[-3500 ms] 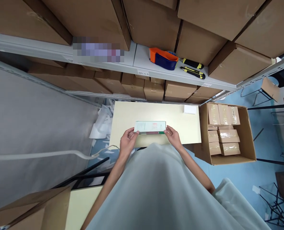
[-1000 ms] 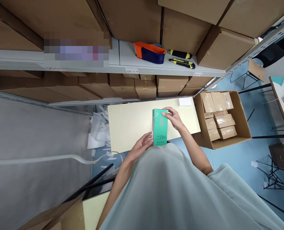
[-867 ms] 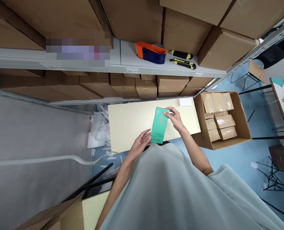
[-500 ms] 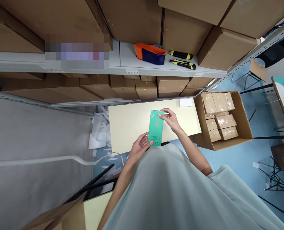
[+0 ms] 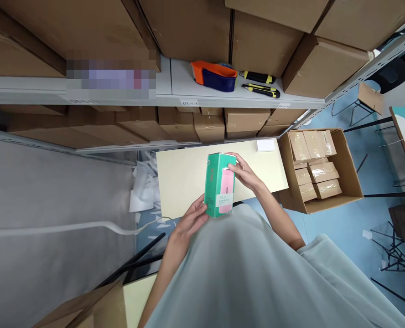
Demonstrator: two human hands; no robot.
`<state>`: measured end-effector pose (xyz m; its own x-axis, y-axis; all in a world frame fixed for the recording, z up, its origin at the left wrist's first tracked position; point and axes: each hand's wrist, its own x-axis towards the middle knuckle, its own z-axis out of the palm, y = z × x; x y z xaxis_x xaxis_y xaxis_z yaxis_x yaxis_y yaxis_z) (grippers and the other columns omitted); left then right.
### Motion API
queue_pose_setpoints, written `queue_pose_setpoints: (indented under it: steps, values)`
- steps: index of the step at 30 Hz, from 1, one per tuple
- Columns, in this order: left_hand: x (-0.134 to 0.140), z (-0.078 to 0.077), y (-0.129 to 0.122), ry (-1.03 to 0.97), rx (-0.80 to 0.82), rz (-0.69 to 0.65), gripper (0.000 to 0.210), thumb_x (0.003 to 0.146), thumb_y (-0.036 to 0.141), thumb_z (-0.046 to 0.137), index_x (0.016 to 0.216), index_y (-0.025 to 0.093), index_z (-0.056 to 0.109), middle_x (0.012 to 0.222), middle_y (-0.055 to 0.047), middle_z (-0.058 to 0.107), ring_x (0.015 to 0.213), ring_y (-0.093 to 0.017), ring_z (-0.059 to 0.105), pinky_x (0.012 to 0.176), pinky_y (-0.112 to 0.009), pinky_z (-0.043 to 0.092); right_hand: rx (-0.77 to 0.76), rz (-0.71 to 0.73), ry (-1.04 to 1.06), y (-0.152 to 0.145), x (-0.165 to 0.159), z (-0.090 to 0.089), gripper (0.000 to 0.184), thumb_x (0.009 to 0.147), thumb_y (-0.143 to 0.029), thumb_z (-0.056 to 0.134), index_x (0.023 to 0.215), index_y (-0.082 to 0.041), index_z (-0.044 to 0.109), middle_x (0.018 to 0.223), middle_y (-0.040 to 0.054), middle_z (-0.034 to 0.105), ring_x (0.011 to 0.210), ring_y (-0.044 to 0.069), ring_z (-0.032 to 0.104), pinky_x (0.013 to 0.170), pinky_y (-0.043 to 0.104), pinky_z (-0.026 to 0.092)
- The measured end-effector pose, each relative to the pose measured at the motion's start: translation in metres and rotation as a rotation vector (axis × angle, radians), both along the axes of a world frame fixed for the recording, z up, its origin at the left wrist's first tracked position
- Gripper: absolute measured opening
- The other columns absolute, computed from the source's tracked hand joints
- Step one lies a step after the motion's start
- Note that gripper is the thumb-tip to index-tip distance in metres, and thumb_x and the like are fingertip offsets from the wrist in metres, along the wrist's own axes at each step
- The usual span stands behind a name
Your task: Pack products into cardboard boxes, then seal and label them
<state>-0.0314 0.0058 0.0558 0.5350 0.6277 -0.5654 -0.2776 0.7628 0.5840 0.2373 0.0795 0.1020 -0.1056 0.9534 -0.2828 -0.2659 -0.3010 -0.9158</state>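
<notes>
Fingers [image 5: 237, 169] on box [image 5: 220, 184]; cutters [image 5: 262, 91] (two) beyond

"What's there?"
"I see a green rectangular cardboard box [image 5: 219, 184], pink picture [image 5: 226, 186] printed on one face."
"Pose?"
"Slightly tilted, two long sides facing me, held between left hand [image 5: 190, 218] and right hand [image 5: 245, 174]."

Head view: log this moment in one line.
left hand: holds green box, lower left | right hand: holds it, upper right | green box: pink picture showing | open carton: right of table
</notes>
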Motion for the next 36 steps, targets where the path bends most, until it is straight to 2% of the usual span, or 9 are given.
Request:
queue_pose_setpoints:
  steps: [3,7,12,18,24,28,31,36]
  values:
    - [0.0,0.003,0.002,0.028,0.003,-0.031,0.083,0.076,0.057,0.098,0.147,0.024,0.071,0.142,-0.016,0.078,0.13,-0.037,0.076,0.11,-0.045,0.061,0.022,-0.069,-0.049,0.001,-0.004,-0.003,0.069,0.074,-0.069,0.094,0.124,-0.029,0.067,0.116,0.0031,0.074,0.109,0.024,0.072,0.096,0.034,0.061]
    - [0.004,0.007,0.006,0.157,0.1,-0.05,0.104,0.075,0.058,0.099,0.165,0.031,0.055,0.155,-0.017,0.07,0.135,-0.036,0.073,0.109,-0.044,0.061,-0.015,-0.124,-0.17,0.001,-0.004,-0.008,0.068,0.07,-0.062,0.097,0.12,-0.029,0.067,0.112,0.0026,0.074,0.094,0.022,0.073,0.088,0.036,0.063]
    - [0.019,0.011,0.008,0.3,0.198,-0.013,0.119,0.068,0.056,0.103,0.169,0.026,0.048,0.151,-0.018,0.071,0.144,-0.037,0.067,0.118,-0.046,0.056,-0.027,-0.166,-0.221,-0.002,-0.004,-0.009,0.068,0.07,-0.063,0.095,0.121,-0.028,0.066,0.105,0.0017,0.072,0.089,0.022,0.074,0.084,0.036,0.064]
    - [0.024,0.015,0.003,0.314,0.205,0.026,0.117,0.065,0.056,0.104,0.165,0.022,0.054,0.145,-0.017,0.076,0.135,-0.037,0.073,0.117,-0.048,0.058,-0.015,-0.139,-0.221,-0.004,-0.007,-0.005,0.069,0.07,-0.062,0.096,0.121,-0.028,0.066,0.107,0.0023,0.073,0.087,0.021,0.074,0.082,0.035,0.064]
    - [0.022,0.013,-0.002,0.344,0.2,0.066,0.114,0.061,0.056,0.105,0.16,0.021,0.061,0.142,-0.016,0.077,0.135,-0.038,0.073,0.116,-0.048,0.059,-0.022,-0.128,-0.221,-0.006,-0.01,-0.009,0.073,0.069,-0.064,0.099,0.124,-0.028,0.069,0.111,0.0034,0.074,0.091,0.022,0.075,0.087,0.037,0.066]
    - [0.013,0.009,-0.005,0.235,0.095,0.074,0.09,0.063,0.054,0.104,0.142,0.022,0.074,0.137,-0.015,0.08,0.135,-0.04,0.073,0.115,-0.05,0.06,0.01,-0.099,-0.173,-0.005,-0.006,-0.008,0.074,0.075,-0.069,0.095,0.133,-0.031,0.07,0.126,0.0068,0.074,0.11,0.024,0.074,0.101,0.039,0.064]
    - [0.004,0.003,-0.011,0.083,0.001,0.08,0.081,0.059,0.058,0.103,0.127,0.021,0.08,0.131,-0.016,0.083,0.133,-0.044,0.073,0.115,-0.057,0.059,-0.009,-0.054,-0.06,-0.004,-0.002,-0.002,0.077,0.08,-0.071,0.091,0.142,-0.033,0.066,0.134,0.0081,0.075,0.127,0.025,0.07,0.107,0.04,0.062]
    - [0.0,-0.008,-0.019,0.03,-0.069,0.069,0.079,0.053,0.063,0.101,0.121,0.026,0.082,0.13,-0.013,0.084,0.134,-0.048,0.071,0.117,-0.066,0.057,-0.066,0.07,0.076,-0.005,-0.004,0.009,0.087,0.078,-0.067,0.094,0.15,-0.036,0.057,0.126,0.0056,0.079,0.123,0.027,0.074,0.1,0.04,0.064]
